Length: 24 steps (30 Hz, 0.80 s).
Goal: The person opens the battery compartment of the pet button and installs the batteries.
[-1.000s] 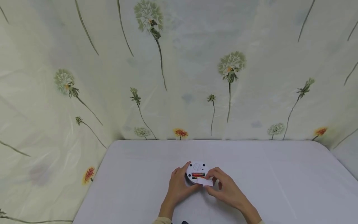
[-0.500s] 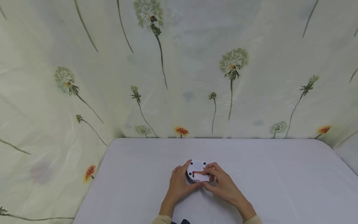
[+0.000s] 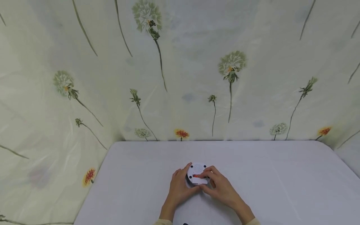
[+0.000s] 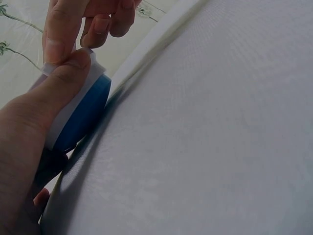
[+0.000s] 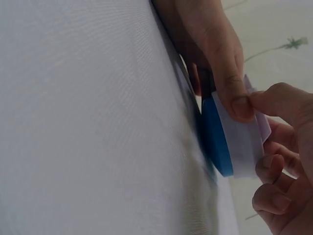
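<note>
A round white device [image 3: 197, 167] with speaker holes and dark feet lies face down on the table. Its blue lower part [image 4: 88, 115] shows in the left wrist view. My left hand [image 3: 179, 187] grips it from the left, thumb along the near edge and fingers round the far side. Red batteries [image 3: 196, 176] show in its open compartment. Over their near part lies a white battery cover [image 3: 199, 181], tilted up from the device in the right wrist view. My right hand [image 3: 220, 189] pinches this cover between thumb and curled fingers, partly hiding the device's right side.
A white cloth covers the table [image 3: 267, 181]. Behind it and to the left hangs a pale curtain [image 3: 185, 68] printed with dandelions. A small dark object [image 3: 185, 223] pokes in at the bottom edge of the head view.
The battery cover has moved left with my right hand, from jutting past the device's right edge to lying over the compartment. My left hand keeps its grip on the device.
</note>
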Tool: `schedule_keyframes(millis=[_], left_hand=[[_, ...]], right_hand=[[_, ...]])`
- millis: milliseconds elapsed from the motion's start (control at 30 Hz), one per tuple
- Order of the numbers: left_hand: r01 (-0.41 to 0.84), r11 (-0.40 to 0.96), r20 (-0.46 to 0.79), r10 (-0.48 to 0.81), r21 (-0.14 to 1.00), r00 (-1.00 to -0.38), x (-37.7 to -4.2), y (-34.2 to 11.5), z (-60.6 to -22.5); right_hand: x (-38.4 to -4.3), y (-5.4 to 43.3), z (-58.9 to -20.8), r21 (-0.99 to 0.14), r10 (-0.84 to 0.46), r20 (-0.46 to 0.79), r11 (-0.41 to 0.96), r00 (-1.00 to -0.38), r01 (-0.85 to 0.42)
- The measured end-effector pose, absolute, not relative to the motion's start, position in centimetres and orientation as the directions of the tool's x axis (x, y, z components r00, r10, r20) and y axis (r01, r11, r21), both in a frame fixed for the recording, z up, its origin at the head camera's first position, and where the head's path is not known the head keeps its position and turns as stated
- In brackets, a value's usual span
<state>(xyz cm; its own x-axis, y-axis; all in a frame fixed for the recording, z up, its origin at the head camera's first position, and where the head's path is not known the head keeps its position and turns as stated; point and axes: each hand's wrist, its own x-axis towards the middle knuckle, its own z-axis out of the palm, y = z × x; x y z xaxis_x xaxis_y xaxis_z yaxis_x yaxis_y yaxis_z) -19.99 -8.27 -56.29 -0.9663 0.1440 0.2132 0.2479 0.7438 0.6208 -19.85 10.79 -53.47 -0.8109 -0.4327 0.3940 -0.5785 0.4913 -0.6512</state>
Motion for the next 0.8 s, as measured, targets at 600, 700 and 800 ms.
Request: schedule_keyframes(millis=[600,700,800], left_hand=[[0.301,0.738,0.285,0.153,0.604,-0.946,-20.16,-8.29,-57.09],[0.308,0.736,0.290,0.158,0.602,-0.944,-20.19,-8.28,-57.12],[0.317,0.735,0.299,0.161,0.600,-0.941,-20.29,-8.33,-57.10]], right_hand=[[-20.30,10.93,-54.22,-0.720,-0.383,0.340,0.482,-0.859,-0.500],[-20.37,10.95,-54.37,-0.741,-0.376,0.329,0.466,-0.866,-0.484],[-20.43,10.84,-54.35,-0.763,-0.364,0.327,0.442,-0.872,-0.471]])
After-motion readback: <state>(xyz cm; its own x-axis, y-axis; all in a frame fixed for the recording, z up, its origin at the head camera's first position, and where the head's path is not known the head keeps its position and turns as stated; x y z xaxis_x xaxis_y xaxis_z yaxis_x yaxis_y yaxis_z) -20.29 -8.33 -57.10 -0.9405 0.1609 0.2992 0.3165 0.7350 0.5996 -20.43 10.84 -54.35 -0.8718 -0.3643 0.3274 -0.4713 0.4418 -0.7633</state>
